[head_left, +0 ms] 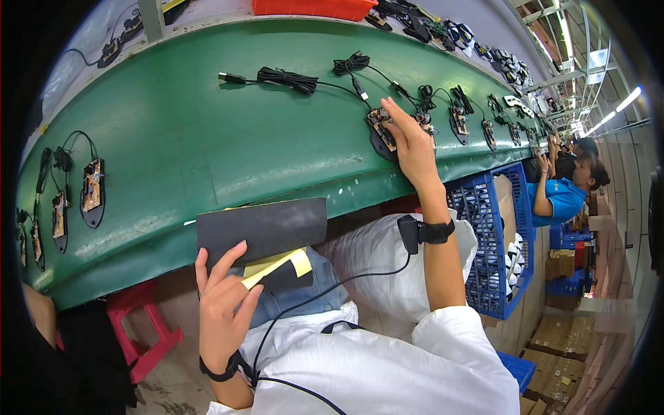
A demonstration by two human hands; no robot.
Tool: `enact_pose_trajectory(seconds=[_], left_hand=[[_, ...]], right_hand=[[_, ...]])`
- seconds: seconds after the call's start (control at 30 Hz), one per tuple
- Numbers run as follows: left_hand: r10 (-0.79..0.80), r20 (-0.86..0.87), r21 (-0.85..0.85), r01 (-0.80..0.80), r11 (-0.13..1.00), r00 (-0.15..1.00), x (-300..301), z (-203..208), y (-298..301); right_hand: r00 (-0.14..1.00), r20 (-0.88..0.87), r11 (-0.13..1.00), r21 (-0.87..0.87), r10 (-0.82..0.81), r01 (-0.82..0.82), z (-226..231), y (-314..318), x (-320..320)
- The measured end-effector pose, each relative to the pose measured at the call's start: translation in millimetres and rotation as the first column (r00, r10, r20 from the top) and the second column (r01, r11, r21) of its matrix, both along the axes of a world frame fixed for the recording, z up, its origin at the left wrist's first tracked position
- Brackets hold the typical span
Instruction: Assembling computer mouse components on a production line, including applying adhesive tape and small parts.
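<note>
The black base with its circuit board (380, 135) lies on the green surface (173, 131), near its front edge, a coiled black cable (287, 80) trailing away to the left. The step in hand looks like handling this base: the right hand (413, 149) is over its right side, fingers extended and parted, with no grip showing; whether they touch it, I cannot tell. The left hand (225, 301) is well apart, fingers closed on a dark sheet (270, 225), the thumb against a yellow strip (299, 263) at its lower edge. Handling the base further would likely call for the right fingers to settle on its rim, clear of the exposed parts and cable, with the sheet kept steady.
</note>
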State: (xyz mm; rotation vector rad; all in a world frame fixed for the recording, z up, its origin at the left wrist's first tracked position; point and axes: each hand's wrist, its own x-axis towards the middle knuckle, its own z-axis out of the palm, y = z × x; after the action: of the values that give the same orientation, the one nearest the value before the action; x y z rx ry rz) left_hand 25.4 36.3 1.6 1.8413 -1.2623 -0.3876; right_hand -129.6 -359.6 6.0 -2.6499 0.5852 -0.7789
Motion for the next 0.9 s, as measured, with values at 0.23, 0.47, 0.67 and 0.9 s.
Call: enact_pose_trajectory(seconds=[0.23, 0.47, 0.67, 0.9], left_hand=[[0.028, -0.015, -0.055, -0.029, 0.998, 0.999, 1, -1, 6], [-0.021, -0.07, -0.176, 0.008, 0.984, 0.997, 0, -15, 12], [-0.008, 0.054, -0.226, 0.02, 0.974, 0.998, -14, -4, 10], [0.125, 0.214, -0.151, -0.094, 0.984, 0.969, -10, -7, 7]], right_hand=[[0.989, -0.013, 0.983, -0.117, -0.147, 0.144, 4, 26, -17], [0.922, -0.278, 0.962, 0.125, 0.268, -0.242, 14, 173, -2], [0.891, -0.432, 0.967, -0.132, 0.143, -0.219, 8, 196, 11], [0.901, -0.372, 0.962, -0.069, 0.223, -0.266, -1, 181, 33]])
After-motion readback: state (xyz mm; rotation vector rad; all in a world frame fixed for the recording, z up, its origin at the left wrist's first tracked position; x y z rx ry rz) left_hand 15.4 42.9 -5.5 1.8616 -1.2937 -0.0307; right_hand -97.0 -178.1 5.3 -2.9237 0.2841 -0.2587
